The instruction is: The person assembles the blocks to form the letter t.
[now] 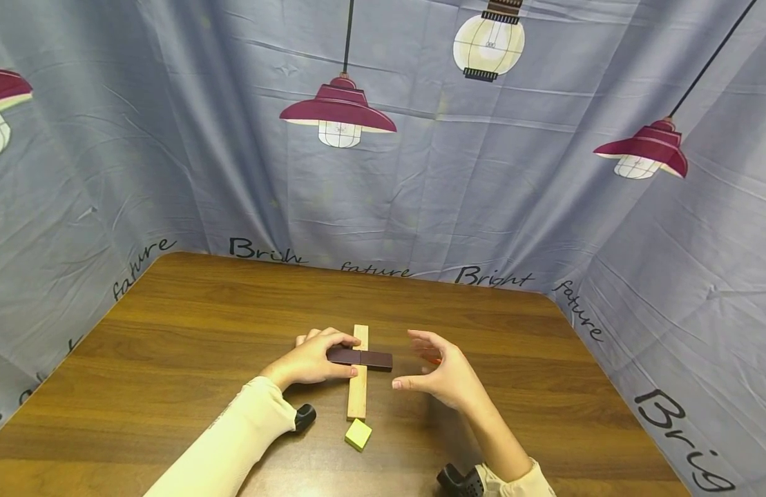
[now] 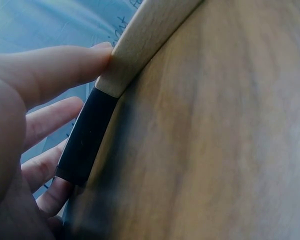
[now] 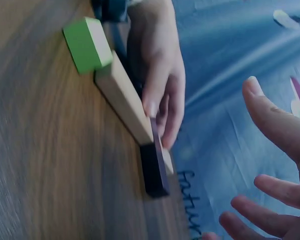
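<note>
Two dark brown blocks meet end to end, the left one (image 1: 343,355) and the right one (image 1: 376,360). A light wooden block (image 1: 357,393) runs from their joint on the near side, another (image 1: 360,333) on the far side, making a cross. My left hand (image 1: 311,359) holds the left dark block, fingers beyond it, thumb touching the near light block. Off the cross's right end, my right hand (image 1: 447,376) hovers with fingers spread, touching no block. A small orange patch behind its fingers is unclear. At the near end sits a yellow-green block (image 1: 358,435).
The blocks lie on a brown wooden table (image 1: 190,331). Behind it and at both sides hangs a blue-grey curtain (image 1: 407,193) printed with lamps and lettering. Dark devices (image 1: 304,417) sit at both wrists.
</note>
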Available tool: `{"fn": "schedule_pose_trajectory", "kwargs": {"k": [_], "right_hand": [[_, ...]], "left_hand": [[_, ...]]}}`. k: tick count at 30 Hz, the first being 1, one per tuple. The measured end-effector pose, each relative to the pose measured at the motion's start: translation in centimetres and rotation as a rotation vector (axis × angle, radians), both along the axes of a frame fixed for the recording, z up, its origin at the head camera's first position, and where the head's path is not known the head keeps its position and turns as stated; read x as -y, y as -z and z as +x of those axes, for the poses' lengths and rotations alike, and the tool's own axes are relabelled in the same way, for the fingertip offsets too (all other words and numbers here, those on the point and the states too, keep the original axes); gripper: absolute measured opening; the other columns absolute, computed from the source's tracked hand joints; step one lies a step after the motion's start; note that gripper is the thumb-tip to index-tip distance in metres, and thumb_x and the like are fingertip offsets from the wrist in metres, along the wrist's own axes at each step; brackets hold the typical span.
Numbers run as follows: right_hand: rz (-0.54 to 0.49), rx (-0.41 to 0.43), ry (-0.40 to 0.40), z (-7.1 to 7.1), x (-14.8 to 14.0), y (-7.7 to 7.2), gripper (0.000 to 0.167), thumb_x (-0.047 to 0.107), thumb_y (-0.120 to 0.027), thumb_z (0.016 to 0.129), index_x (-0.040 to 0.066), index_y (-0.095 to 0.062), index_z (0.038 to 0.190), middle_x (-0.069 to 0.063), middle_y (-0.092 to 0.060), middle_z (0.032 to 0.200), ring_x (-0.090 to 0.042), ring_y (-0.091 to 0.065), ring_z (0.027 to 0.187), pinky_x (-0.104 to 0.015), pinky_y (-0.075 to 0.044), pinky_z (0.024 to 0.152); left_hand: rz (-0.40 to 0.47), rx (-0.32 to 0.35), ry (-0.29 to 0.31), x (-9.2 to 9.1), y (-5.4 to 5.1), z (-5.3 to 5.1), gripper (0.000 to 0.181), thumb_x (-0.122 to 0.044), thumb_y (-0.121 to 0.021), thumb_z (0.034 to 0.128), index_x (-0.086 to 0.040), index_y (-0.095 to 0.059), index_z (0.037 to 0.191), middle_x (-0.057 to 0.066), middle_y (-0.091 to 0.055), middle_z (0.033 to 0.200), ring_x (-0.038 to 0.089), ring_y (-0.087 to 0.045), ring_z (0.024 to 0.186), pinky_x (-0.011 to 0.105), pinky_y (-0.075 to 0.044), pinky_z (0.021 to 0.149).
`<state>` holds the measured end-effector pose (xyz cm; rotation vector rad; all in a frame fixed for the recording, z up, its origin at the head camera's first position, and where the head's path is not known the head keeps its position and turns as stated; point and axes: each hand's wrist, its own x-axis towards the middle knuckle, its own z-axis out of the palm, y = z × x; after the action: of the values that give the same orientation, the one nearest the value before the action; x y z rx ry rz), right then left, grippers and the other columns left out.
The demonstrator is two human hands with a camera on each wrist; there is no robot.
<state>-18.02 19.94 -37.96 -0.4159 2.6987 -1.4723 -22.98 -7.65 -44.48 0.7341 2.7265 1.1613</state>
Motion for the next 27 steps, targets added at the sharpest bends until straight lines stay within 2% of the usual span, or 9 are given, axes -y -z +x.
{"fn": "schedule_pose_trajectory", "kwargs": {"k": [9,17,23,27], "right_hand": [[0.062,0.027,0.139,-1.8,-2.6,0.7,0.087,0.030,-0.098,0.063,0.011,-0.060,0.139,-0.017,-0.058,0.137,-0.038,-0.051,0.128,-0.056,-0.040,0.103],[0.069,0.107,0.235,-3.1,-4.8,2.0,0.091,0.032,-0.097,0.066,0.006,-0.055,0.142,-0.020,-0.052,0.144,-0.041,-0.051,0.126,-0.052,-0.047,0.095],[0.042,0.160,0.282,-3.8,-6.3,2.9,0.083,0.029,-0.094,0.072,0.006,-0.056,0.141,-0.019,-0.054,0.142,-0.038,-0.048,0.129,-0.055,-0.042,0.101],[0.035,0.151,0.289,-3.8,-6.3,3.2,0.077,0.027,-0.092,0.074,0.004,-0.059,0.139,-0.018,-0.058,0.137,-0.035,-0.053,0.121,-0.051,-0.044,0.097]], "left_hand": [[0.004,-0.001,-0.003,0.1,-0.1,0.0,0.056,-0.046,-0.080,0.0826,-0.021,-0.066,0.131,-0.002,-0.059,0.128,0.024,-0.047,0.111,0.054,-0.024,0.094],[-0.001,0.010,-0.008,0.1,-0.3,0.0,0.056,-0.046,-0.080,0.0824,-0.022,-0.066,0.131,-0.002,-0.059,0.128,0.024,-0.046,0.111,0.054,-0.025,0.094],[-0.003,0.007,-0.005,0.1,-0.4,-0.2,0.056,-0.047,-0.080,0.0826,-0.022,-0.066,0.131,-0.002,-0.059,0.128,0.024,-0.046,0.111,0.053,-0.025,0.093],[0.000,0.010,-0.001,0.1,-0.4,-0.2,0.056,-0.047,-0.080,0.0827,-0.022,-0.066,0.131,-0.002,-0.059,0.127,0.024,-0.046,0.112,0.053,-0.025,0.093]]}}
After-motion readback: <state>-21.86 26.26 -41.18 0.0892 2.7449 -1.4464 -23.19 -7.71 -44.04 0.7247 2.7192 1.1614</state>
